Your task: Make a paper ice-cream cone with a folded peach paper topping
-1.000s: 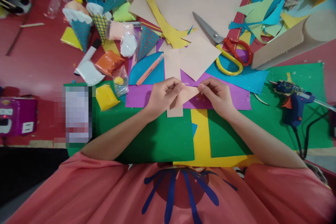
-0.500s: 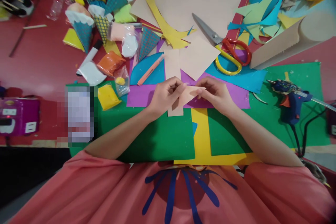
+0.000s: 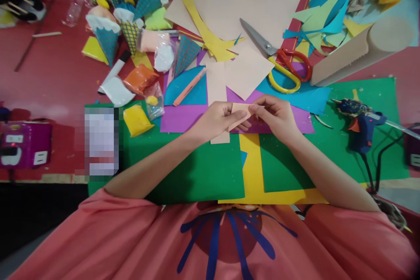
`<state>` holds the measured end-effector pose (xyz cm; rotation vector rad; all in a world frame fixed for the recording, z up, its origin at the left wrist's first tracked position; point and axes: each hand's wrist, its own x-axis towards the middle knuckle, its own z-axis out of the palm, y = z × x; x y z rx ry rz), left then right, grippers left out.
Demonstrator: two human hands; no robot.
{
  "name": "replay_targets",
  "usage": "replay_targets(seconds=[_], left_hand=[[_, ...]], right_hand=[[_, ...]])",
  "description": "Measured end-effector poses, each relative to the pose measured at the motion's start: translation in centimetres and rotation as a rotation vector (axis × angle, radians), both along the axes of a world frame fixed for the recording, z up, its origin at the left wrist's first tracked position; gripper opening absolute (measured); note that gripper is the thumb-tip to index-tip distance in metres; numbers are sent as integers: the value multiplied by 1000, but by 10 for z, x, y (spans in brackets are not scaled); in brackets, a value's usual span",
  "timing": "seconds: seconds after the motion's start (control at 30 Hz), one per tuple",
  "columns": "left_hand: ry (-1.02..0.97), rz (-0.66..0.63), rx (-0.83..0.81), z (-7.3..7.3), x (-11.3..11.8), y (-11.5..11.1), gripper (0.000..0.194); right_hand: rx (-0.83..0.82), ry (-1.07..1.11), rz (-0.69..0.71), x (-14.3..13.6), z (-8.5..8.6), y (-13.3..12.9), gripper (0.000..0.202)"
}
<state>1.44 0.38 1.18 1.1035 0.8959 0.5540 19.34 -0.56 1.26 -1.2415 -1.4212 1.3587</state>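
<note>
Beyond the near green sheets (image 3: 197, 170), the small beige paper piece (image 3: 240, 107) sits above the purple sheet (image 3: 177, 119), its long axis roughly left to right, narrow end pointing right. The left hand (image 3: 218, 118) grips it between thumb and fingers; the right hand (image 3: 274, 116) pinches its right end. Farther left, a clear bag (image 3: 156, 109) contains 1 yellow lump (image 3: 152, 100); the orange marker (image 3: 189, 87) bears writing too small to read. Scissors (image 3: 268, 47) lie far right of it.

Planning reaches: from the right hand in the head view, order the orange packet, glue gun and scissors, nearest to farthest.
1. Scissors, just beyond the right hand.
2. Glue gun, off to the right.
3. Orange packet, well to the left.
</note>
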Motion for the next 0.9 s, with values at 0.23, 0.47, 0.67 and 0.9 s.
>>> replay_targets(seconds=[0.23,0.47,0.67,0.9], left_hand=[[-17,47,-22,-11,4,-3,47],[-23,-16,-28,-16,2,-5,53],[89,72,332,-14,-1,-4,56],[161,185,433,-15,-3,-6,51]], right_hand=[[-108,107,21,2,-9,1,35],[-136,124,-14,5,-16,3,42],[-131,124,-7,8,-18,4,43],[-114,267,-92,4,-23,2,44]])
